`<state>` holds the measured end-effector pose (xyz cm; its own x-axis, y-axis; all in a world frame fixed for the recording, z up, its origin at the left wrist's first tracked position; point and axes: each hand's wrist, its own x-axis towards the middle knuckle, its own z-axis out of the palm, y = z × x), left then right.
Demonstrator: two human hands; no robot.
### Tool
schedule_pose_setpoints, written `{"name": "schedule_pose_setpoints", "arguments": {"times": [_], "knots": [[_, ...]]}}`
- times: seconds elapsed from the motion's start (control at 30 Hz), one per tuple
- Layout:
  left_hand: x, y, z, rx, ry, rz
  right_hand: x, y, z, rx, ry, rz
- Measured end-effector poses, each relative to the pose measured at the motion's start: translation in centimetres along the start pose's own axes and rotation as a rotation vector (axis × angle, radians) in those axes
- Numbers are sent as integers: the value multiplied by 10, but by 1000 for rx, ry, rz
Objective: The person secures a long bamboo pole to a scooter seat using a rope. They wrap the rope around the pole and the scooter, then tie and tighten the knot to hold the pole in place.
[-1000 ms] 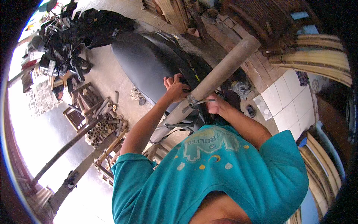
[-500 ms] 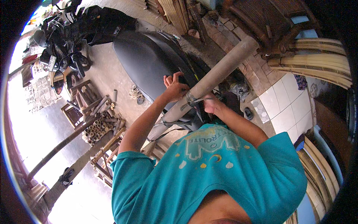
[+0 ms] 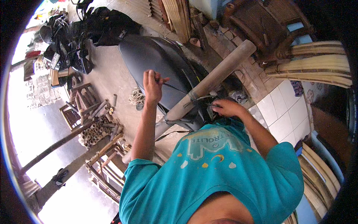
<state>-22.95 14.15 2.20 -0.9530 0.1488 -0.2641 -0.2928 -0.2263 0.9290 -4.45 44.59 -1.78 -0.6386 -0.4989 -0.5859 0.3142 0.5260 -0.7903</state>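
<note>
A thick bamboo pole [image 3: 223, 70] lies slantwise across the back of a motorcycle, next to its dark seat [image 3: 145, 56]. A black strap [image 3: 176, 89] is wound around the pole near its middle. Raised over the seat's near edge, my left hand [image 3: 152, 86] is closed on one end of this strap, which runs fairly straight to the pole. On the pole's other side my right hand [image 3: 228, 108] has its fingers curled together at the black strapping, close to my shirt. Exactly what its fingertips grip is partly hidden.
Several short bamboo pieces [image 3: 91, 135] are stacked at the left beside a bamboo frame [image 3: 99, 160]. Other motorcycles [image 3: 67, 44] stand at the far left. Bundled bamboo strips [image 3: 317, 65] and a wooden chair [image 3: 257, 26] are at the right. A coil of cord [image 3: 136, 97] lies on the floor.
My left hand has moved left, away from the pole, drawing the strap end out with it. My right hand has shifted slightly right and its fingers now show.
</note>
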Motion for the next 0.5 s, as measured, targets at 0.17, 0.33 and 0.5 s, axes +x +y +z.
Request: {"name": "schedule_pose_setpoints", "arguments": {"times": [0.17, 0.33, 0.5], "knots": [[-37, 36, 54, 391, -122, 111, -94, -82, -78, -332, -1, -61], [-59, 14, 76, 668, -271, 294, -142, -219, -166, -868, 270, -119], [-100, 23, 82, 684, -363, 394, -166, -389, -218, -1399, 609, -225]]}}
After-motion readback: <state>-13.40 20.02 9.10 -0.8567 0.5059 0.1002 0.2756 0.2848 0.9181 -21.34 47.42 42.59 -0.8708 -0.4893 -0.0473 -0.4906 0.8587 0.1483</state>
